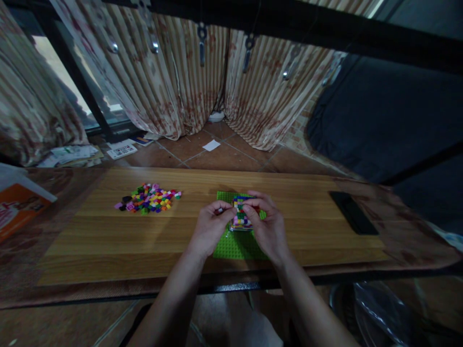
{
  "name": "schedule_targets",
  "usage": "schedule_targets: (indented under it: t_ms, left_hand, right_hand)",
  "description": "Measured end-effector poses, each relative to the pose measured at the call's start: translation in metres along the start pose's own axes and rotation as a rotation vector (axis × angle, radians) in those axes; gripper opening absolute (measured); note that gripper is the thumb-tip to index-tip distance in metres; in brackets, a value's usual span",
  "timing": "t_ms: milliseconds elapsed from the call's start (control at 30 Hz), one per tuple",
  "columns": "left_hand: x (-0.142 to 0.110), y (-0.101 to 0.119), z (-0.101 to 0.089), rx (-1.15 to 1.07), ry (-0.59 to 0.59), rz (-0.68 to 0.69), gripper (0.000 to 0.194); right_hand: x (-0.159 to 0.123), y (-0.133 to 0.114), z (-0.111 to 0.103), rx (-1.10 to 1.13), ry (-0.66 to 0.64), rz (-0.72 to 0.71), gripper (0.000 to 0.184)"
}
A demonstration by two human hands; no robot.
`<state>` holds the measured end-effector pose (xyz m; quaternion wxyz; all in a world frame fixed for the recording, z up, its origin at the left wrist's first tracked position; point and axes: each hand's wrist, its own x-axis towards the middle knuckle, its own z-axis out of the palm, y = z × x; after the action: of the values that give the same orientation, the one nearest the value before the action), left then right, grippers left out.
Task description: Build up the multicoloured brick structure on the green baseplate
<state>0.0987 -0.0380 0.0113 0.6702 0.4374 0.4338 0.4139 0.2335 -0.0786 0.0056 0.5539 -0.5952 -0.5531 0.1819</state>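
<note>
A small block-shaped build of colourful toy bricks (pixel 241 221) stands on a green studded baseplate (pixel 235 248) on the wooden board. From the left, my left hand (pixel 213 221) is closed, thumb and index finger pinched at the build's top left edge; whatever is between the fingertips is too small to make out. My right hand (pixel 269 226) curls around the build's right side, with its thumb and index finger on the top bricks and other fingers stretched behind. Both hands hide parts of the build and the plate.
Loose coloured bricks (pixel 152 197) lie in a pile at the left on the wooden board (pixel 108 241). A black phone-like slab (pixel 352 212) rests at the right. An orange and white package (pixel 21 205) stands far left. A dark bar with hanging metal hooks crosses overhead.
</note>
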Motion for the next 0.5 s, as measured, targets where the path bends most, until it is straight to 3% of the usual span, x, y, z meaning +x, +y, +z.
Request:
schedule_targets:
  t_ms: [267, 500]
  left_hand:
    - [-0.001, 0.000, 0.001, 0.015, 0.024, -0.015, 0.016]
    - [-0.002, 0.003, 0.003, -0.010, 0.035, -0.023, 0.017]
  right_hand:
    - [0.004, -0.003, -0.014, 0.163, 0.098, 0.060, 0.011]
    - [0.006, -0.008, -0.020, 0.008, 0.040, -0.091, 0.008]
